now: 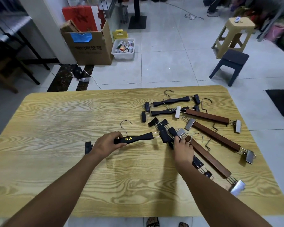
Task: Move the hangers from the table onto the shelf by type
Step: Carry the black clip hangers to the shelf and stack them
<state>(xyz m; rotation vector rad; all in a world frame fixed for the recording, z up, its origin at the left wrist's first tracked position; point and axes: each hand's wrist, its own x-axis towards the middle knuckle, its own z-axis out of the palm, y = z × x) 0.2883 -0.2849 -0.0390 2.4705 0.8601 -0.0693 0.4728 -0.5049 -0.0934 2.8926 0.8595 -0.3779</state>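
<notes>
**L hand** (107, 144): fingers + thumb wrapped round mid-bar of black wooden clip hanger with gold lettering (134, 138), a firm clasp. The hanger sits approx. level over table centre, wire hook pointing away from the person. Its left black clip pokes out past the wrist; its right end meets the pile.

**R hand** (183, 149): fingers curled down round the bar of second black clip hanger (197, 162) at the pile's near-left edge. A wire hook loops by the fingertips; cannot tell if it is pinched too.

**Pile**, right half of pale wood-grain table (56, 128):
- Far black hanger (172, 100) and next black hanger (162, 112), approx. parallel.
- Crossed black hangers (162, 133) mid-pile, overlapping; count unclear.
- Brown wooden bar hangers w/ silver metal clips, 3 pcs, fanned diagonally: far one (206, 116), middle one (218, 136), near one (210, 158). The near one lies just beside the R hand.

**Floor beyond table:**
- Brown cardboard box (88, 46).
- White plastic bin (123, 49).
- Beige plastic stool (233, 35).
- Dark grey stool (231, 64).
</notes>
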